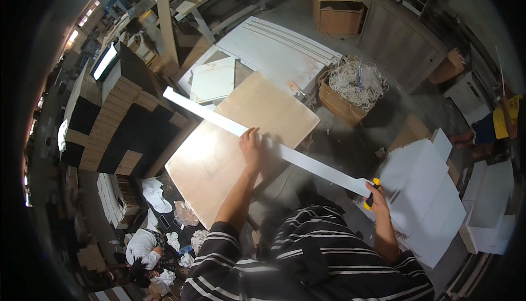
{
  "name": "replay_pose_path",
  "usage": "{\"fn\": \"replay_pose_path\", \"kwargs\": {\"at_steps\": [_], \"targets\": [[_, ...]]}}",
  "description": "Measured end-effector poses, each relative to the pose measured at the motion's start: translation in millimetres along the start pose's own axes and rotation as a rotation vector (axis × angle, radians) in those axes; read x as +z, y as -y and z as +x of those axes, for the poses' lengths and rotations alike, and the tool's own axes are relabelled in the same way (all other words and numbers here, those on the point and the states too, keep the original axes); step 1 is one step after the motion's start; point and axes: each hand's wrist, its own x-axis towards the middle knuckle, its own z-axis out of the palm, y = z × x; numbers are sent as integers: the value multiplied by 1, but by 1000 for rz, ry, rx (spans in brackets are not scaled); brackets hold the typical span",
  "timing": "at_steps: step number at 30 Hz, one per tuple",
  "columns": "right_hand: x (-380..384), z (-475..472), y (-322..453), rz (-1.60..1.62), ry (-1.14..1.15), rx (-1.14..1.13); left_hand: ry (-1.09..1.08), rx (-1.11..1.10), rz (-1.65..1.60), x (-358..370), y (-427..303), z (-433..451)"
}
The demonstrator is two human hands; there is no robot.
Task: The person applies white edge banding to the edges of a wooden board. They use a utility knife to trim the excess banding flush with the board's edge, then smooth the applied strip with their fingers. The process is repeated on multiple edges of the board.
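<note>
A long, narrow white board (316,164) lies slantwise over a light wooden panel (263,108), its right end reaching past the panel's edge. My left hand (251,147) grips the middle of the board, fingers over its far edge. At the right end is my right hand (377,196), closed around a yellow-and-black tool (371,194) held against the board's end; its exact kind cannot be told. The far left end of the board juts over a smaller white panel's side.
Stacked white panels (427,194) stand at my right. Ahead is a cardboard box (339,101) of tangled strings. Wooden pieces with black faces (135,132) are stacked at left. A person in white (141,249) crouches lower left; another in yellow (503,116) is far right.
</note>
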Motion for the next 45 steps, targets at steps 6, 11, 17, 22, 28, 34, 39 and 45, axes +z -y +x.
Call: {"fn": "replay_pose_path", "kwargs": {"at_steps": [6, 11, 17, 22, 28, 34, 39, 45], "targets": [[86, -35, -60, 7, 176, -15, 469, -117, -489, -47, -24, -91], [169, -70, -113, -346, 309, 166, 744, -513, -488, -93, -15, -169], [207, -107, -172, -246, 549, 148, 788, -1037, -835, -113, -11, -230], [169, -113, -196, 213, 321, 277, 598, -1031, -856, -129, 1, -247], [148, -127, -199, 214, 140, 343, 744, -1168, -1143, -165, 21, -257], [177, -161, -175, 45, 283, 61, 892, -1100, -1091, -161, 25, -241], [203, -199, -161, -924, 203, -1005, 788, -1092, -1195, -162, 9, -239], [206, -223, -173, -1099, 178, -999, 804, -1169, -1353, -167, 5, -235]]}}
